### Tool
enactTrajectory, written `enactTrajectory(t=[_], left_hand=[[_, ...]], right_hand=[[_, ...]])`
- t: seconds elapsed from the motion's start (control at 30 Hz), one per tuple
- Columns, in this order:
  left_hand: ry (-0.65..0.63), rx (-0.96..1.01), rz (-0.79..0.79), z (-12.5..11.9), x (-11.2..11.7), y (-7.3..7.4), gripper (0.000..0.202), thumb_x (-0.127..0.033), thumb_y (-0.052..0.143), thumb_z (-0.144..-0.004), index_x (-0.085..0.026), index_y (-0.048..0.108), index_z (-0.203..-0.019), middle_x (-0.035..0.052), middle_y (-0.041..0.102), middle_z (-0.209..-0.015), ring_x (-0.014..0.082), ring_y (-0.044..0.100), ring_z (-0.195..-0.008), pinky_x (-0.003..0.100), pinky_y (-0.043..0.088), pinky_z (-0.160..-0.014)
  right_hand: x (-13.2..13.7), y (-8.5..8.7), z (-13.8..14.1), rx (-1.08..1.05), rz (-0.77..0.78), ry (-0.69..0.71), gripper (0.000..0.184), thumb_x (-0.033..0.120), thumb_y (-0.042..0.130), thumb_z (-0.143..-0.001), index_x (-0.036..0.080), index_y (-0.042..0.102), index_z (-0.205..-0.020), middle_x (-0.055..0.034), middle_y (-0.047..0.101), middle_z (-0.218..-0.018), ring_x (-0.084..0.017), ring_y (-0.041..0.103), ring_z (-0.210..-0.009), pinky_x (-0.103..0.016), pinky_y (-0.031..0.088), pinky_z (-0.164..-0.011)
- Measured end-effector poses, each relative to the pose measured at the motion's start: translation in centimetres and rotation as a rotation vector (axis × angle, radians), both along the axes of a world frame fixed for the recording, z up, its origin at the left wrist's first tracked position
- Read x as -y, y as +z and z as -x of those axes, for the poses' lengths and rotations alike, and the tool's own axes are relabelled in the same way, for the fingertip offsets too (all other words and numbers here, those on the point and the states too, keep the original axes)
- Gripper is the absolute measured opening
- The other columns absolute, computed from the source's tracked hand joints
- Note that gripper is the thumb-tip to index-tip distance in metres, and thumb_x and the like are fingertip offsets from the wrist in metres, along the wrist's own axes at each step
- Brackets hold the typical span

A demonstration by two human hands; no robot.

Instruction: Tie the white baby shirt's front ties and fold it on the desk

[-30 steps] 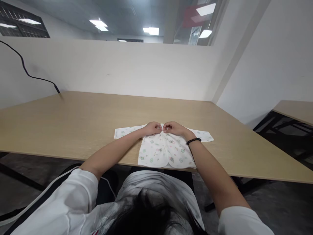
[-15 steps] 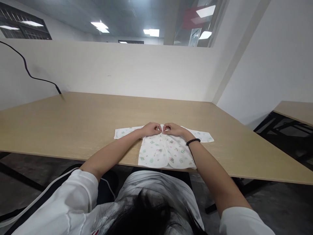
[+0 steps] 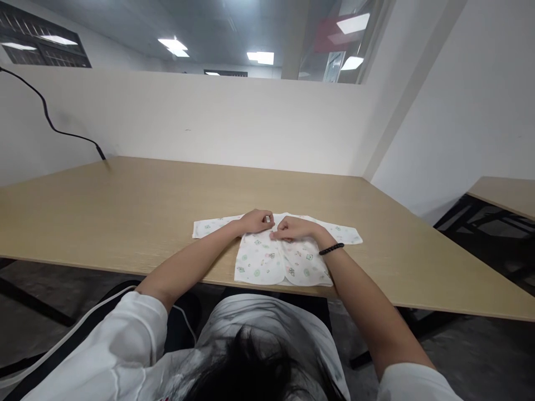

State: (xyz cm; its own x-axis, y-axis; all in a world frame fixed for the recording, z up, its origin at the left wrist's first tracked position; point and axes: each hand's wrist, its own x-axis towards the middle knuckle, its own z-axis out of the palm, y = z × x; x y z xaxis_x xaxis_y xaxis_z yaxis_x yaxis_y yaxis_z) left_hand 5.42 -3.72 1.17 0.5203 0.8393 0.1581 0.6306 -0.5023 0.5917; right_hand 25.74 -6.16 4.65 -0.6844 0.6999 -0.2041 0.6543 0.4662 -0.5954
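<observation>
Baby shirt (image 3: 276, 259) is lying flat, front up, at the near edge of the table (image 3: 125, 206). Its hem is sitting right at the table's lip in front of me, and the sleeves are spreading out to either side.

My left hand (image 3: 257, 221) is curling at the neckline and pinching the fabric there. My right hand (image 3: 295, 228), with a dark bead bracelet (image 3: 331, 249) on the wrist, is pinching the front opening just beside it. The two hands are nearly touching, knuckles up.

Bare tabletop is running wide to the left, right and far side of the shirt, up to the white partition (image 3: 234, 122). A black cable (image 3: 50, 125) is dropping onto the far left corner, well apart from the shirt. The table's right edge is angling off toward a gap and a second table (image 3: 507, 195).

Against half a second ago, my right hand is sitting slightly lower on the opening, nearer to me. The left hand is holding its place at the collar, and the shirt is lying where it was.
</observation>
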Motion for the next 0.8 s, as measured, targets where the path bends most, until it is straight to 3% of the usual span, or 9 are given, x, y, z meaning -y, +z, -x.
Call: enactTrajectory(t=[0.1,0.2,0.33,0.53,0.8], left_hand=[[0.03,-0.013,-0.016,0.1,0.1,0.0,0.016,-0.035,0.061,-0.081,-0.021,0.069,-0.086,-0.0002,0.064,-0.07,0.0151,0.054,-0.059,0.023,0.032,-0.052],[0.043,-0.001,-0.035,0.0,0.3,0.1,0.013,-0.032,0.063,-0.079,-0.021,0.067,-0.083,0.0003,0.065,-0.072,0.0149,0.055,-0.06,0.023,0.033,-0.053],[-0.096,0.103,0.015,-0.1,1.0,0.5,0.012,-0.031,0.064,-0.077,-0.019,0.065,-0.075,-0.0013,0.06,-0.066,0.0129,0.051,-0.059,0.023,0.035,-0.056],[-0.238,0.142,0.231,-0.4,2.2,1.2,0.024,-0.041,0.071,-0.072,-0.017,0.07,-0.076,-0.003,0.053,-0.058,0.0111,0.045,-0.053,0.024,0.032,-0.052],[-0.248,0.169,0.302,-0.7,1.9,0.6,0.033,-0.043,0.079,-0.064,-0.015,0.073,-0.079,-0.0049,0.05,-0.054,0.0094,0.043,-0.05,0.023,0.031,-0.05]], right_hand=[[0.5,-0.6,1.1,0.075,-0.035,-0.07,0.048,0.049,0.067,-0.075,0.021,0.04,-0.047,0.0037,0.043,-0.04,-0.009,0.034,-0.041,-0.027,0.027,-0.047],[0.3,-0.7,0.8,0.023,-0.004,-0.091,0.038,0.036,0.067,-0.073,0.02,0.043,-0.048,0.0027,0.05,-0.043,-0.01,0.039,-0.041,-0.027,0.03,-0.047],[-0.1,0.1,-0.7,-0.088,0.118,-0.05,0.021,0.031,0.063,-0.071,0.019,0.053,-0.057,0.001,0.058,-0.053,-0.011,0.049,-0.049,-0.025,0.034,-0.048],[-0.8,0.4,-1.7,-0.172,0.203,-0.031,0.01,0.027,0.063,-0.065,0.018,0.058,-0.064,0.0054,0.051,-0.05,-0.011,0.047,-0.05,-0.023,0.034,-0.048],[-1.1,-0.6,-1.5,-0.14,0.145,-0.05,0.012,0.022,0.063,-0.059,0.02,0.053,-0.064,0.0093,0.044,-0.046,-0.008,0.04,-0.045,-0.022,0.026,-0.044]])
